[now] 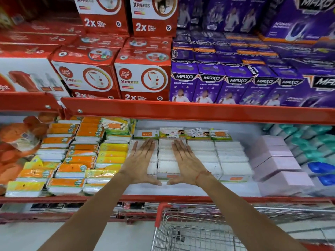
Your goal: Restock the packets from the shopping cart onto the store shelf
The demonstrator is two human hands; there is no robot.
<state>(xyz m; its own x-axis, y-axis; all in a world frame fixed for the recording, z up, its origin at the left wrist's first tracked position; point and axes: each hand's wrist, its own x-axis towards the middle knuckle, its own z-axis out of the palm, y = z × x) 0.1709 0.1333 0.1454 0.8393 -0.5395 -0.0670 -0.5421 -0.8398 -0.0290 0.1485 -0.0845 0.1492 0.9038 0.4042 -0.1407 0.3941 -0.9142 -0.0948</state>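
Hands flat, fingers spread: your left hand (140, 162) and right hand (186, 163) press on white packets (167, 168) stacked in rows on the shelf (181, 191), gripping nothing. Thumbs nearly meet at the front packet's edge. Cart (195, 230) sits below, its visible part bare wire.

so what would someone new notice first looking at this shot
Probably the two bare hands, left hand and right hand, pressed flat with fingers spread on the rows of white cotton-bud packets in the middle of the lower shelf. Above them, bold red cardboard boxes sit beside purple cardboard boxes on the upper shelf, and a red-handled wire shopping cart waits below.
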